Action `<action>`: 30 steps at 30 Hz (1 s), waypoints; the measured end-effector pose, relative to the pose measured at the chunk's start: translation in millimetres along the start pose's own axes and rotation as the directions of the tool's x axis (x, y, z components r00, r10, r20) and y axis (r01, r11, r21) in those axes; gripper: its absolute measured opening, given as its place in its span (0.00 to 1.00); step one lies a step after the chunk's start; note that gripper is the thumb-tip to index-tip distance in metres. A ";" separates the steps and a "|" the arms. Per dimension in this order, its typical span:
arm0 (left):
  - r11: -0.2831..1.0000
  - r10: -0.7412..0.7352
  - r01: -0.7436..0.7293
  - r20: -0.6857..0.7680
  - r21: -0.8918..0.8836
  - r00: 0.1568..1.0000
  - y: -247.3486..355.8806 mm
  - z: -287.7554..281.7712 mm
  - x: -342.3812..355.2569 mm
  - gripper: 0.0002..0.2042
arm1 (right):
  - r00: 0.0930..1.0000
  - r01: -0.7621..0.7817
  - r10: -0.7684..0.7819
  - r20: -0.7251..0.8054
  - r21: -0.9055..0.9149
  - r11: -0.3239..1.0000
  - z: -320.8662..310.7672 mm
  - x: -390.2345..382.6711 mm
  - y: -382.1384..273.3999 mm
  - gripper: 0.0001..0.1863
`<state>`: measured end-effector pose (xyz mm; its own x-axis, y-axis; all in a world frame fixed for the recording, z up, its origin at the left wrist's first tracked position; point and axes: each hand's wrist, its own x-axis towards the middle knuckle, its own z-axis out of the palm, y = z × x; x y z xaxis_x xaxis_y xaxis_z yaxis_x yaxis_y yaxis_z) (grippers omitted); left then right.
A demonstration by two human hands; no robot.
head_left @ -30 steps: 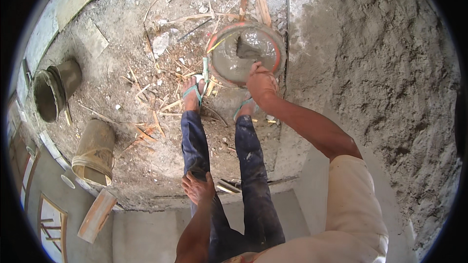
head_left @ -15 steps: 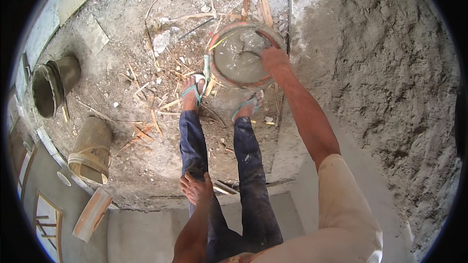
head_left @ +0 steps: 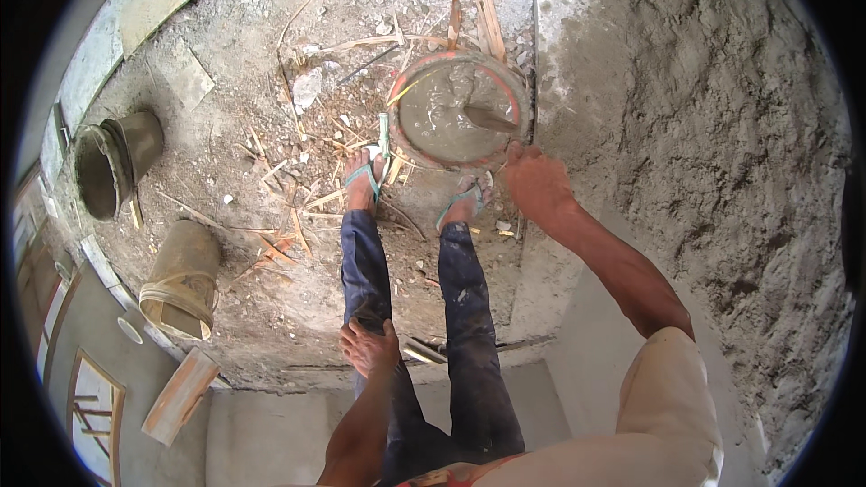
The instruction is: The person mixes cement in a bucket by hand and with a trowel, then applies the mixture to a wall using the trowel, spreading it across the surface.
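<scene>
Trowel (head_left: 492, 118) in right hand (head_left: 538, 184), dipped in wet mortar (head_left: 439, 131)

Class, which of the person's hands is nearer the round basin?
Right. The right hand is just beside the basin's near-right rim; the left hand is farther back, at the left leg.

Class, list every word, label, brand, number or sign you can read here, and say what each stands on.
None can be read: the tub, buckets, trousers and shirt show no legible lettering. The red patch at the lower edge is too cut off to tell.
</scene>
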<state>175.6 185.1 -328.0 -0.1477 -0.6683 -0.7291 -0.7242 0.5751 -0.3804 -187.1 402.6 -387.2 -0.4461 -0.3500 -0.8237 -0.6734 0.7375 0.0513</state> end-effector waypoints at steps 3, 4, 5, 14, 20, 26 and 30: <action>1.000 0.002 -0.001 -0.022 0.014 1.000 -0.7 3.2 -1.6 0.38 | 0.996 -0.009 0.016 -0.084 0.086 0.996 -43.6 -14.0 2.6 0.30; 1.000 0.001 0.000 -0.019 0.010 1.000 -0.3 2.6 -1.7 0.38 | 0.978 0.012 0.002 -0.209 0.066 0.998 -52.1 -2.1 -3.9 0.29; 1.000 0.001 -0.001 -0.019 0.006 1.000 -1.6 1.5 -1.1 0.39 | 0.943 0.029 -0.012 -0.332 0.046 0.999 -59.2 14.7 -13.0 0.27; 0.999 0.018 -0.018 -0.005 0.038 1.000 4.9 4.3 -0.2 0.39 | 0.998 0.059 -0.057 -0.022 0.086 0.995 -3.9 174.0 -65.0 0.11; 1.000 -0.012 0.011 0.022 0.005 1.000 -0.7 3.4 0.9 0.39 | 0.959 0.115 -0.181 -0.218 -0.284 0.952 51.7 76.5 -19.5 0.20; 0.999 -0.018 0.022 0.090 -0.048 0.996 5.1 -8.7 5.3 0.40 | 0.989 -0.147 0.141 0.043 0.332 0.932 52.1 18.0 33.0 0.16; 0.999 -0.036 0.039 0.072 -0.036 0.997 -4.2 -5.2 8.6 0.40 | 0.910 -0.387 0.396 0.122 0.591 0.708 79.2 -15.7 15.5 0.17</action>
<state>173.9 174.5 -329.7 -0.0728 -0.6529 -0.7539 -0.7533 0.5314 -0.3875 -143.8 465.3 -418.1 -0.6011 0.0441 -0.7979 0.0447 0.9988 0.0215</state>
